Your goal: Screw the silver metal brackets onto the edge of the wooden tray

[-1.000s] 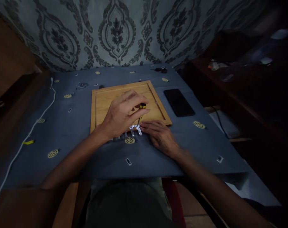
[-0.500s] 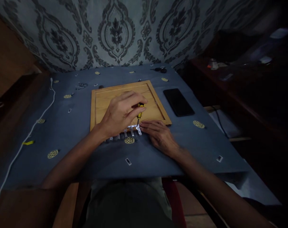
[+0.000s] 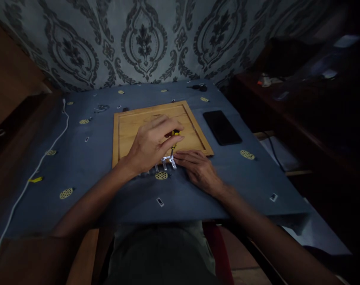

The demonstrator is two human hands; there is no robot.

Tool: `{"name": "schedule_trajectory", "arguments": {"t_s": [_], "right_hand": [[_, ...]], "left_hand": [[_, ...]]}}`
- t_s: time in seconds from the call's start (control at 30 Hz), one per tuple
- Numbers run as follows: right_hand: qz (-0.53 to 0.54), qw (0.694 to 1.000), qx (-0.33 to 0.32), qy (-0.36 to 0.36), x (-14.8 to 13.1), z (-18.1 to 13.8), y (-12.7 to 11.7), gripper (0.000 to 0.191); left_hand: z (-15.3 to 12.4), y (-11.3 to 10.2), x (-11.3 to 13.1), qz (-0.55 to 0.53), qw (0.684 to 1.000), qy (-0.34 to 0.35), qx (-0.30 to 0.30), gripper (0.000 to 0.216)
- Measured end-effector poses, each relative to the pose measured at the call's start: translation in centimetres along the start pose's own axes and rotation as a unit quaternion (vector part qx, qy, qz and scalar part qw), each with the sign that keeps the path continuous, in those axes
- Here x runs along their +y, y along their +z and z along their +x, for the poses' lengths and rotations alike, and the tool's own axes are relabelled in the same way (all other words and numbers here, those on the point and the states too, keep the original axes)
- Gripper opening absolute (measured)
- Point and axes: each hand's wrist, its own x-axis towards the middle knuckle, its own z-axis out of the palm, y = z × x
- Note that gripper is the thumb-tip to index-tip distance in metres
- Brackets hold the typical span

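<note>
My left hand is closed around the yellow and black handle of a screwdriver, thumb and fingers on either side of it. The screwdriver stands nearly upright, its tip down on the right end of a clear and silvery hook rack. That rack lies along the near edge of a framed wooden board, its hooks pointing toward me. Fingers pressed together, my right hand holds the rack's right end beside the screwdriver tip. A screw under the tip is too small to make out.
A black phone lies right of the board. Dark keys or a similar small item lie at the back. A white cable with a yellow tag runs down the left side of the blue tablecloth. A patterned curtain hangs behind.
The fingers of my left hand have shifted slightly on the screwdriver handle. My right hand stays at the rack's end; the whole view has moved a little.
</note>
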Motion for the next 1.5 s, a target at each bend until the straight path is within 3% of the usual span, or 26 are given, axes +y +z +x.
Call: {"name": "schedule_trajectory", "arguments": {"t_s": [0.4, 0.8, 1.07, 1.3, 1.5], "right_hand": [[0.006, 0.999, -0.021, 0.025, -0.1, 0.0, 0.0, 0.048], [0.004, 1.0, -0.008, 0.007, 0.0, 0.0, -0.1, 0.044], [0.013, 0.999, -0.017, 0.033, -0.3, 0.1, -0.1, 0.048], [0.005, 0.999, -0.02, 0.025, -0.1, 0.0, -0.1, 0.046], [0.001, 1.0, -0.015, 0.013, -0.1, -0.1, -0.1, 0.043]], "left_hand": [[0.1, -0.1, -0.1, -0.017, 1.0, 0.013, -0.009, 0.009], [0.0, 0.0, 0.0, -0.016, 1.0, 0.018, -0.018, 0.015], [0.4, -1.2, 0.4, 0.013, 0.999, -0.019, 0.043, 0.012], [0.1, -0.6, 0.1, -0.004, 1.0, -0.021, 0.003, 0.012], [0.0, -0.4, 0.1, -0.002, 1.0, -0.024, 0.004, 0.012]]}}
